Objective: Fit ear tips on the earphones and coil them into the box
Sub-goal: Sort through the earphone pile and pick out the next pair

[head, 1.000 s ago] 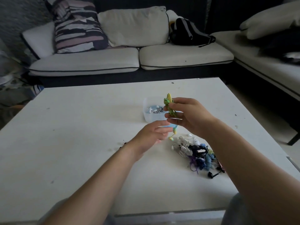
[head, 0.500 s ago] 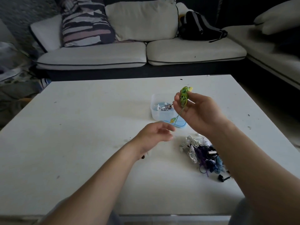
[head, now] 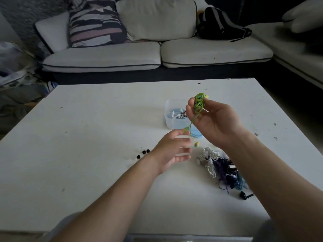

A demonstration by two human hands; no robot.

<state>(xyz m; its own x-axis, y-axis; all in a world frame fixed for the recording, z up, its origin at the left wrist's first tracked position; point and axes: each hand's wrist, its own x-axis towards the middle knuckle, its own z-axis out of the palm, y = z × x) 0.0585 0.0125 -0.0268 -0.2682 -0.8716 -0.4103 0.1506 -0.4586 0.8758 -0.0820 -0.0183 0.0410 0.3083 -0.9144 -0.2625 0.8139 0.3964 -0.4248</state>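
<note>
Seating fills the background of the head view: a pale sofa (head: 122, 55) with a striped cushion (head: 96, 23) and a black backpack (head: 222, 23), behind the white counter (head: 87, 154).

1. Right hand (head: 215, 123): raised above the counter, palm toward the camera, thumb and fingers clamped on the wound bundle of the green earphones (head: 199, 103).
2. Cable: a short free length hangs down and to the left from the bundle and ends in 2 earbuds (head: 196, 144), 1 higher than the other. The long axis of this free length runs near vertical.
3. Left hand (head: 173, 151): lower and nearer the camera, fingers apart and loosely extended, gripping nothing. Its fingertips are just beside the upper earbud; contact cannot be confirmed because of blur.
4. Box (head: 170, 123): a clear tub standing on the counter behind and below the right hand, already containing coiled earphones.

Judgement: the earbuds lie up and to the right of the left hand, which is the nearer hand for taking them.

Surroundings: 3 black ear tips (head: 143, 152) lie loose on the counter, just left of the left wrist. A tangled pile of earphones (head: 220, 166) lies under the right forearm, close beneath the hanging earbuds, where the free cable could snag.
</note>
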